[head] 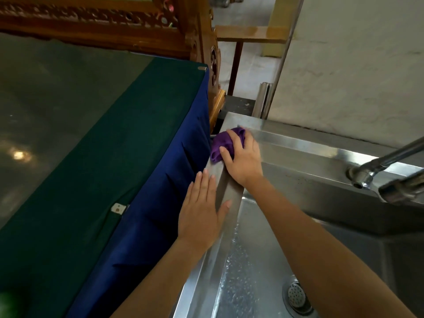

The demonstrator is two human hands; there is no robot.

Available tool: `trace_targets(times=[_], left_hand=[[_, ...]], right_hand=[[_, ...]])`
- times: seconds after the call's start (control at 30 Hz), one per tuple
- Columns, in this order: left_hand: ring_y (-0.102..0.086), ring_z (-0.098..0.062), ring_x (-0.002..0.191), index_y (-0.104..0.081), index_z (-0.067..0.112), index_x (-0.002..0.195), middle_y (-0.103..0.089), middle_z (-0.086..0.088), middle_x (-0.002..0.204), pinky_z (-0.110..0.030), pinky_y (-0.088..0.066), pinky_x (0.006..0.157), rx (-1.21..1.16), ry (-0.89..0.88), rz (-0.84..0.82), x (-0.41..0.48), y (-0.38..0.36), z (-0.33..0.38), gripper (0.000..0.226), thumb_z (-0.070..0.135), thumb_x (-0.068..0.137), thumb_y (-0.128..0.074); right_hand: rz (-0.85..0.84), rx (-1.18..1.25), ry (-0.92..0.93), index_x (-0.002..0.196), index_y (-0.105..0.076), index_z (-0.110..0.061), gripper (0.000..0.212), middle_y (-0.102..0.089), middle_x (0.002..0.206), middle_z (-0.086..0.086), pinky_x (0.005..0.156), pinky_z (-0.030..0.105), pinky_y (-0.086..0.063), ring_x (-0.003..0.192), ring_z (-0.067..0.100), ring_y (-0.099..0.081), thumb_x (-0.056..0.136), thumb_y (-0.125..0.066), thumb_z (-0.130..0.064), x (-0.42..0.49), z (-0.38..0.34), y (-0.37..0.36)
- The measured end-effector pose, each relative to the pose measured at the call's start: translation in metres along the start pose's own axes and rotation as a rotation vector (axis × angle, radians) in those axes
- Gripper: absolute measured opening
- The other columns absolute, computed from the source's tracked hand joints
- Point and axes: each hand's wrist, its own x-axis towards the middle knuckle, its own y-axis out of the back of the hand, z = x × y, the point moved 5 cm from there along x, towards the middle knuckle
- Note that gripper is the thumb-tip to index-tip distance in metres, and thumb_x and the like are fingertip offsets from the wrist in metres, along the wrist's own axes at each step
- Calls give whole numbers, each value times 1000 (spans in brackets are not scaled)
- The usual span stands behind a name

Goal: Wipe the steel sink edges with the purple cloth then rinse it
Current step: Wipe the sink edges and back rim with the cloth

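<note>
The purple cloth is bunched up at the far left corner of the steel sink, pressed onto the sink's left edge. My right hand lies on top of it, fingers curled over the cloth. My left hand rests flat on the same left edge, nearer to me, fingers spread and holding nothing. The sink's back edge runs off to the right. Water drops cover the sink's inner wall and floor.
A steel tap reaches over the sink from the right. A drain strainer sits in the sink floor. A table with green and blue cloth butts against the sink's left side. A pale wall stands behind.
</note>
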Motion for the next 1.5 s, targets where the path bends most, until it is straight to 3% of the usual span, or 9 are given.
trace_targets(times=[0.07,0.3,0.63,0.9,1.27,1.5], left_hand=[[-35,-27,138,-38,3,140,-39,-16,147,-41,-33,112,1,18,-1,-26,-2,-5,76,54,96,-4],[-30,-28,139,-34,2,142,-35,-15,149,-36,-14,111,43,5,-32,-91,-2,-12,74,54,97,-7],[-27,-26,141,-32,4,143,-33,-14,151,-34,-10,112,47,-49,-45,-173,-4,-32,73,55,96,-11],[-28,-26,140,-33,4,143,-33,-14,151,-38,-18,110,17,-64,-38,-239,-4,-45,75,56,96,-6],[-26,-24,141,-27,9,145,-29,-9,153,-35,-13,111,-30,-26,-43,-356,-2,-59,68,55,97,-11],[-32,-26,139,-36,6,142,-37,-12,149,-35,-13,112,-55,66,-40,-407,-7,-58,71,54,97,-10]], right_hand=[[-2,-20,-55,144,-28,-25,57,-24,151,18,114,42,-19,137,34,-25,93,-37,-50,-15,-6,-2],[-47,-36,-117,146,-23,-26,61,-23,150,18,115,42,-15,136,34,-23,93,-37,-53,-63,-27,-4],[-15,-52,-106,145,-27,-24,61,-30,145,19,114,42,-20,132,34,-29,92,-39,-52,-142,-54,-12],[5,-49,-98,143,-31,-23,60,-37,138,18,112,43,-25,125,34,-36,91,-40,-52,-213,-80,-18],[-27,-47,-81,143,-33,-25,64,-40,136,14,111,39,-27,122,32,-37,88,-32,-59,-323,-119,-25],[-67,-46,-42,141,-34,-26,68,-39,136,16,112,40,-24,124,33,-37,84,-28,-63,-368,-134,-26]])
